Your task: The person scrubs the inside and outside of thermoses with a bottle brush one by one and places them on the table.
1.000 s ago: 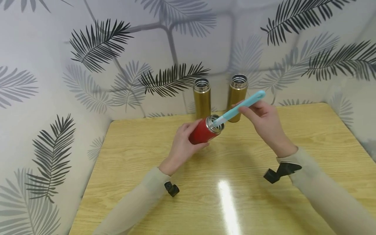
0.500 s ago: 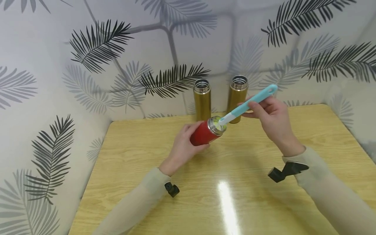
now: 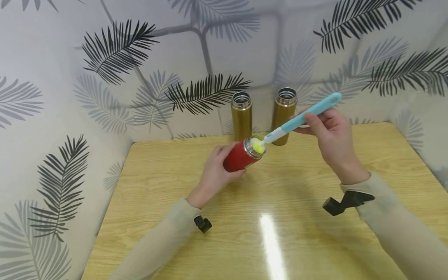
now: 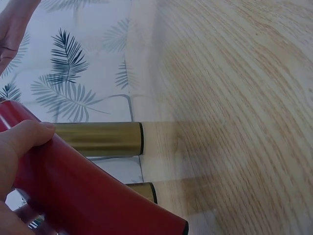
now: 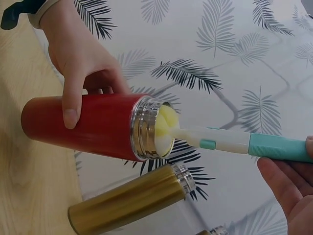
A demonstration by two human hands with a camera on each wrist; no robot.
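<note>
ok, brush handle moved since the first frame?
Yes: the brush handle has shifted right and up in head view, its end further past the right-hand gold bottle.

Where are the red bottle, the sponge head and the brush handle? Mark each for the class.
Red bottle (image 5: 105, 125), right wrist view: middle of its side.
Sponge head (image 5: 168, 116), right wrist view: its yellow part.
Brush handle (image 3: 322, 105), head view: its turquoise upper part.

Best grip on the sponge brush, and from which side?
The turquoise handle of the sponge brush looks best, taken from the person's right: it slants up and out that way, while the yellow-white sponge head sits in the mouth of the red flask. The right hand pinches the handle there.
</note>
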